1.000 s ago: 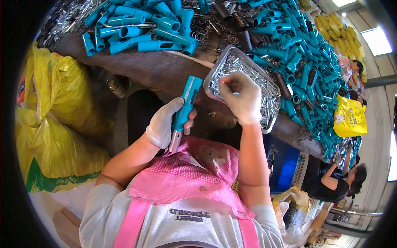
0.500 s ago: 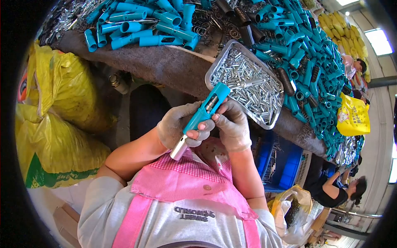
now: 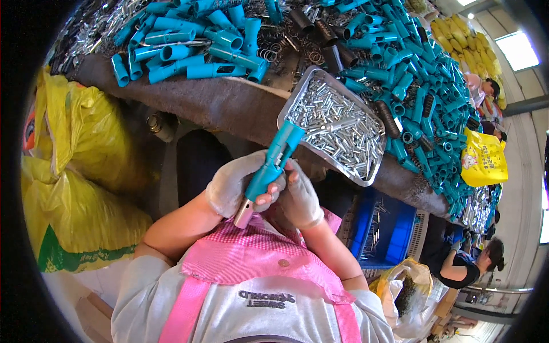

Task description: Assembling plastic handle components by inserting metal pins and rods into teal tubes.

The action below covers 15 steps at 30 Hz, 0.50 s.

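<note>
My left hand (image 3: pixel 231 184) wears a pale, soiled work glove with bare fingertips. It is wrapped round a teal tubular handle (image 3: pixel 265 174), held at a slant. A slot in the handle's upper part shows metal inside, and a shiny metal tube (image 3: pixel 244 214) sticks out of its lower end. My right hand (image 3: pixel 303 197), gloved alike, is close against the handle's right side. Its thumb and fingertips are drawn together by the slot; what they hold, if anything, is too small to tell. Behind the handle's top end, a metal tray (image 3: pixel 374 171) holds many small silver pins (image 3: pixel 340 123).
Teal handles (image 3: pixel 423 108) lie heaped on the brown-covered bench (image 3: pixel 229 111), with springs (image 3: pixel 269 54) and dark tubes (image 3: pixel 326 34) among them. Yellow sacks (image 3: pixel 86 194) stand at left. A blue crate (image 3: pixel 400 228) is below the bench at right. Another person (image 3: pixel 463 266) works farther right.
Both hands and the handle have shifted slightly left and down in the picture. The handle has turned a little about its length. My right fingertips have moved lower, away from its top end.
</note>
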{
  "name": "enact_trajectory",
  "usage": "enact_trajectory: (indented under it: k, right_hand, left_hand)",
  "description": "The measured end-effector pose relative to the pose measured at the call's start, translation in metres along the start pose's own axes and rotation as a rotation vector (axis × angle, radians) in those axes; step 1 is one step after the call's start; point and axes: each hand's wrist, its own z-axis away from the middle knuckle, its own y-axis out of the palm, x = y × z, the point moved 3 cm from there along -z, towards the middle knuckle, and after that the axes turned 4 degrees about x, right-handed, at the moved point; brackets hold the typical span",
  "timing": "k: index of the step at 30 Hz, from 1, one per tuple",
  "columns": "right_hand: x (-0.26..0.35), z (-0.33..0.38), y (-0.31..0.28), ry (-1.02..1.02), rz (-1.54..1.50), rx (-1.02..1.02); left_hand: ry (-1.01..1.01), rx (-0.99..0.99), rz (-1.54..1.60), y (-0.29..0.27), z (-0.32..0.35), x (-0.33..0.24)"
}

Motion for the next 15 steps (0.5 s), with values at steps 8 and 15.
enact_trajectory:
  k: [8,15]
  right_hand:
    - [-0.010,-0.001,0.025,0.052,0.973,0.160]
    - [0.095,-0.076,0.028,-0.291,1.624,-0.019]
  left_hand:
    - [0.430,-0.106,-0.360,-0.004,0.000,-0.012]
    - [0.628,-0.246,0.017,-0.018,0.019,-0.044]
